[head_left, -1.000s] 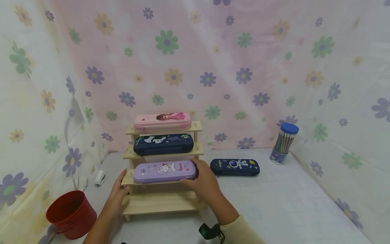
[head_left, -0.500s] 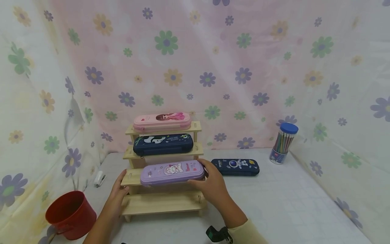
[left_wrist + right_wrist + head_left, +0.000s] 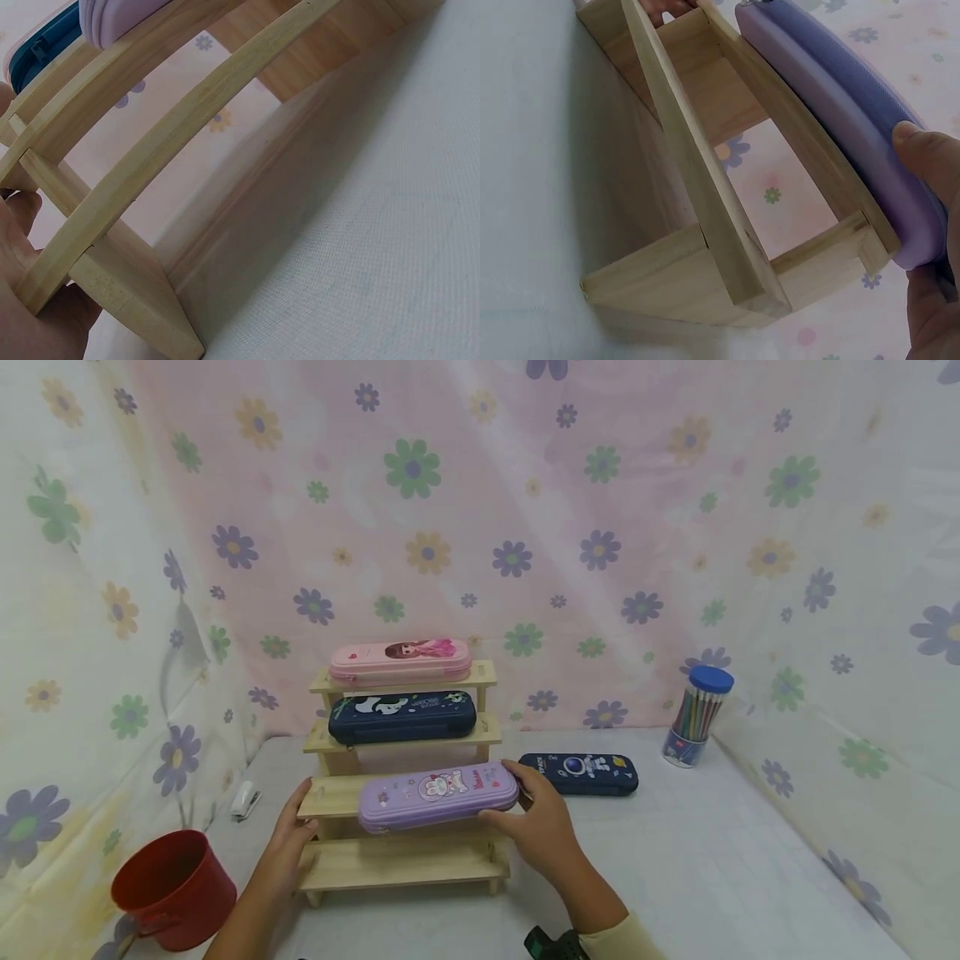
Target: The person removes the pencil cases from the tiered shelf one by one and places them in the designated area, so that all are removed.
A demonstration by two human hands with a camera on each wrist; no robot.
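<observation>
A lilac pencil case (image 3: pixel 420 806) with a cartoon print is gripped at its right end by my right hand (image 3: pixel 546 827). In the head view it tilts slightly, right end higher, over the third tier of a stepped wooden stand (image 3: pixel 397 864). The right wrist view has my thumb on the case (image 3: pixel 847 120), the remaining fingers mostly out of frame. My left hand (image 3: pixel 287 835) holds the stand's left end; seen from the left wrist, its fingers wrap the shelf ends. On higher tiers lie a navy panda pencil case (image 3: pixel 405 718) and a pink pencil case (image 3: pixel 397 664).
Right of the stand, a navy space-print pencil case (image 3: pixel 581 777) lies on the white cloth. Farther right stands a blue-lidded tub of pencils (image 3: pixel 697 714). At left are a red bucket (image 3: pixel 176 893) and a small white stapler-like object (image 3: pixel 244 800). Floral cloth walls surround the table.
My right hand has drawn the lilac pencil case rightward and a little toward me, tilting it. More of the third tier's left part shows. The left hand has stayed on the stand.
</observation>
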